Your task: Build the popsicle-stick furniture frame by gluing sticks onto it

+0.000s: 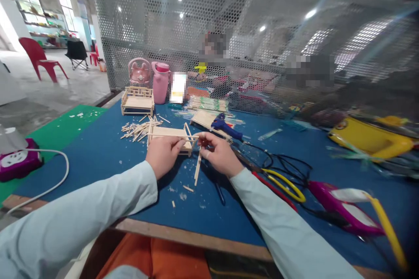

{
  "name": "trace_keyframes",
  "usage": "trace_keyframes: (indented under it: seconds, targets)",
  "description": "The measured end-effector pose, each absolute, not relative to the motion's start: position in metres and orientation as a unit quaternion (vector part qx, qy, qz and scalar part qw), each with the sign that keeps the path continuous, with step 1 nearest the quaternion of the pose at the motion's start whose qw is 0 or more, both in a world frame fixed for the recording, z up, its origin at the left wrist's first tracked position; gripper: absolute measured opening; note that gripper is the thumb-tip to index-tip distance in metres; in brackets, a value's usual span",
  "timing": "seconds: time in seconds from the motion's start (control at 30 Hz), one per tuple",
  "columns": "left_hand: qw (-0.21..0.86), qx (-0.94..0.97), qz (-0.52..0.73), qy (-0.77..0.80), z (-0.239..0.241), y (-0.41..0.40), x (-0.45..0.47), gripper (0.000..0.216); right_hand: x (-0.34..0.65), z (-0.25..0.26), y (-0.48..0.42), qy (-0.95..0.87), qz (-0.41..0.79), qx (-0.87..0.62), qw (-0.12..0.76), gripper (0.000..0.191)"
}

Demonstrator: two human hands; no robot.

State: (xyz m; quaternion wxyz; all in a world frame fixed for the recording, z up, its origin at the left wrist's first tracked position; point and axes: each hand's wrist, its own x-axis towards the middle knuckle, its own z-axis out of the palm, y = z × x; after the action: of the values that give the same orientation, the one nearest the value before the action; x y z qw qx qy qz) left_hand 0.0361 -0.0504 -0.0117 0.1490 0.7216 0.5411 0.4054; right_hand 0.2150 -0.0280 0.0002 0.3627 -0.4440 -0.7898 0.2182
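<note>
A small frame built of pale wooden sticks is held just above the blue table mat. My left hand grips its near rail with closed fingers. My right hand pinches the frame's right end, and a loose stick hangs down from those fingers toward the mat. Both sleeves are light blue.
A pile of loose sticks and a finished stick bench lie behind. A blue glue gun, yellow-handled cutters, cables, a pink bottle and a purple power strip surround the work. Other people sit behind the perforated screen.
</note>
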Motion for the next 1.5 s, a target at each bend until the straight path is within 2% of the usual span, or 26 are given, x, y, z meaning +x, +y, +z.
trace_keyframes:
  seconds: [0.13,0.47,0.77,1.03,1.3,1.5]
  targets:
    - [0.140,0.724,0.406,0.541,-0.012,-0.050,0.036,0.032,0.209,0.002,-0.031,-0.783,0.219,-0.447,0.372,0.021]
    - [0.139,0.726,0.415,0.531,-0.012,-0.049,0.036,0.034,0.204,0.001,-0.031,-0.772,0.239,-0.446,0.386,0.020]
    - [0.143,0.723,0.424,0.527,-0.012,-0.049,0.037,0.036,0.208,0.000,-0.029,-0.794,0.226,-0.439,0.354,0.014]
    - [0.132,0.736,0.418,0.517,-0.012,-0.047,0.035,0.038,0.210,-0.001,-0.028,-0.801,0.224,-0.428,0.353,0.013]
    - [0.153,0.735,0.414,0.515,-0.012,-0.046,0.030,0.034,0.205,-0.009,-0.027,-0.783,0.288,-0.397,0.384,0.018]
    - [0.154,0.734,0.415,0.514,-0.010,-0.046,0.029,0.036,0.204,-0.005,-0.031,-0.790,0.239,-0.424,0.374,0.017]
